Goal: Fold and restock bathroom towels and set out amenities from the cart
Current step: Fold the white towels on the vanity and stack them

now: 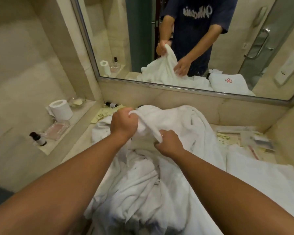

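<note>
A large crumpled white towel (173, 122) lies heaped over the vanity counter in front of me. My left hand (124, 122) grips a bunched edge of it, lifted a little above the pile. My right hand (170, 143) pinches the same edge lower down and to the right. More white towel cloth (143, 192) spills down toward me between my forearms. A flat folded white towel (261, 173) lies at the right. Amenity packets (248, 138) are scattered on the counter behind it.
On the left ledge stand a toilet paper roll (61, 109), a clear tray (57, 130) and a small dark-capped bottle (38, 139). Another small bottle (111, 104) and paper sachets (105, 114) lie near the back wall. A wide mirror (193, 48) faces me.
</note>
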